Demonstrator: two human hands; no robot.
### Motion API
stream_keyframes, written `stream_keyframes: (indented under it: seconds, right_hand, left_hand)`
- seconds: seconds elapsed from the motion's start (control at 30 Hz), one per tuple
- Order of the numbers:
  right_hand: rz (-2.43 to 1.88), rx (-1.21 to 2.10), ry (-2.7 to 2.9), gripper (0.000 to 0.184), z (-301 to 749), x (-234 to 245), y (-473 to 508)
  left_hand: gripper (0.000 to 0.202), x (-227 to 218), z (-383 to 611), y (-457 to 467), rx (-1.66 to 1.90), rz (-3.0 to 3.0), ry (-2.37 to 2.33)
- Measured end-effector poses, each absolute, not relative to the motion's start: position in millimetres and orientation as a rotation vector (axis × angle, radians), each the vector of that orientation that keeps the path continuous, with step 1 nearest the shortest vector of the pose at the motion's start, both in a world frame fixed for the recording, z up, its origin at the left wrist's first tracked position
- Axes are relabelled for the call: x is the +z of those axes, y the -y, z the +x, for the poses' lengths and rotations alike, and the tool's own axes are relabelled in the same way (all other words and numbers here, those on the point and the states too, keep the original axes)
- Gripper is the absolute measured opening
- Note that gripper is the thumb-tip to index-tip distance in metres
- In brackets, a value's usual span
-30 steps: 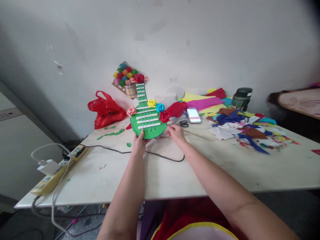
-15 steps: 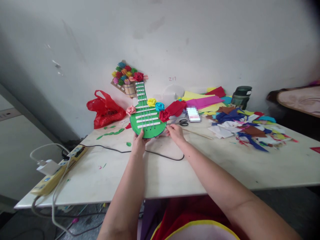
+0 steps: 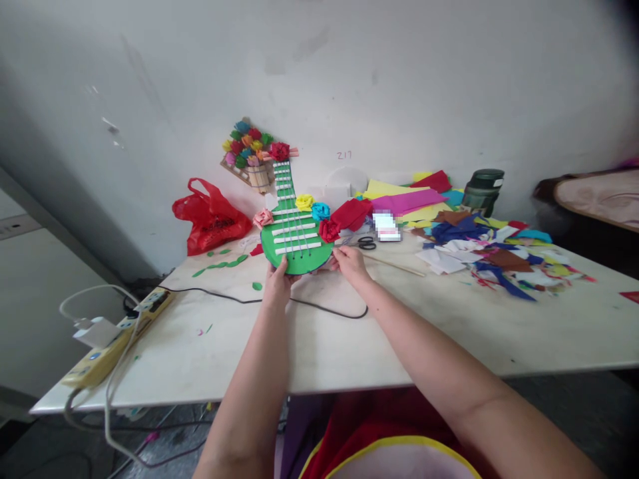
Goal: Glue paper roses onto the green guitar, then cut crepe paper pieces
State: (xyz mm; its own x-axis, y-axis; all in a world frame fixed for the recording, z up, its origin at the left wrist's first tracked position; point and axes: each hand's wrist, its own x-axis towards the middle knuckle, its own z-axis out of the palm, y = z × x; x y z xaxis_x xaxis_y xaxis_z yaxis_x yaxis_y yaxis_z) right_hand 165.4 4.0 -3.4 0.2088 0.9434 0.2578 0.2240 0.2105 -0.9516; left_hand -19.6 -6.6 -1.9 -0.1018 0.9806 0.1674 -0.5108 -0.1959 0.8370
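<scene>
A green paper lute (image 3: 294, 261) stands tilted upright over the table, with white strips across it and thin strings down its front. Paper flowers decorate it: a red one (image 3: 279, 152) at the head, and pink, yellow, blue and red ones along the body. My left hand (image 3: 279, 281) grips its bottom edge, thumb on the front and fingers behind. At the lower right edge, my right hand (image 3: 351, 263) has its fingertips pinched together on the rim. The fingers behind the lute are partly hidden.
Power strip (image 3: 107, 349) and cables lie left; a black cord (image 3: 329, 310) crosses in front. Behind are a red plastic bag (image 3: 214, 219) and a tulip craft (image 3: 247, 150). Rightward lie scissors (image 3: 367, 243), a stick (image 3: 394, 266), a phone (image 3: 387, 226), paper scraps (image 3: 479, 249) and a dark bottle (image 3: 483, 191).
The lute's head has shifted slightly to the right, and its body a few pixels right and up. Both hands keep nearly the same place and hold.
</scene>
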Motion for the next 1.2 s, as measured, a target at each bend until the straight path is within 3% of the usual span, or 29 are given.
stream_keyframes:
  seconds: [0.33,0.77,1.03,1.2]
  right_hand:
    - [-1.172,0.963,1.099,0.018,161,12,9]
    - [-0.967,1.097,1.061,0.060,148,18,20]
    - [-0.906,1.100,1.080,0.054,147,18,22]
    - [-1.010,0.982,0.963,0.063,149,9,10]
  left_hand:
    - [0.043,-3,-22,5,1.572,0.849,-0.729]
    - [0.042,-5,-21,2,1.576,0.839,-0.715]
    - [0.045,-4,-20,4,1.592,0.844,-0.703]
    - [0.044,-5,-19,5,1.574,0.874,-0.713]
